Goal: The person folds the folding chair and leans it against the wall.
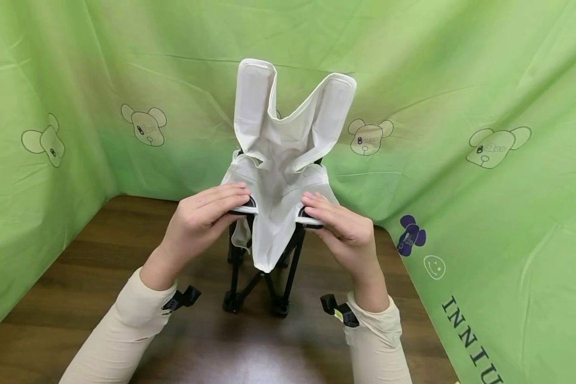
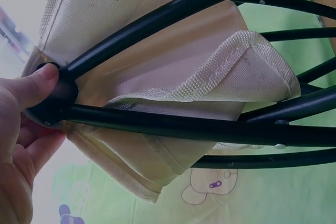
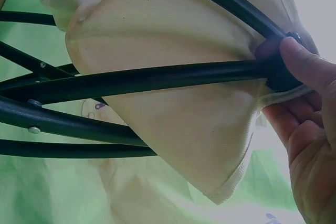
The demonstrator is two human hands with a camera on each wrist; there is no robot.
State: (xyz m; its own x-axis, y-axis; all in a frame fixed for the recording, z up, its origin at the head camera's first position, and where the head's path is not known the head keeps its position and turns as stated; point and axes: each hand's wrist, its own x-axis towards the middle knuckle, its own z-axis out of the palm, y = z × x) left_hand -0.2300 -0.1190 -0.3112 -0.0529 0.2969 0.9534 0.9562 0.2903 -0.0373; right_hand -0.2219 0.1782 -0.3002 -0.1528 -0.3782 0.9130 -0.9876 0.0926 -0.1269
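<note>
While the chair (image 1: 280, 178) stands partly folded on the table (image 1: 206, 346), its white seat dips between bunched black legs (image 1: 294, 266). The left hand (image 1: 199, 218), thumb beneath and fingers on top, pinches its near left corner; the right hand (image 1: 345, 226) grips the near right corner likewise. Green curtain (image 1: 437, 58) hangs left, right and far.

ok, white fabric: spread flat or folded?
Partly folded, not flat: the white fabric dips in a V between the left hand and right hand.
</note>
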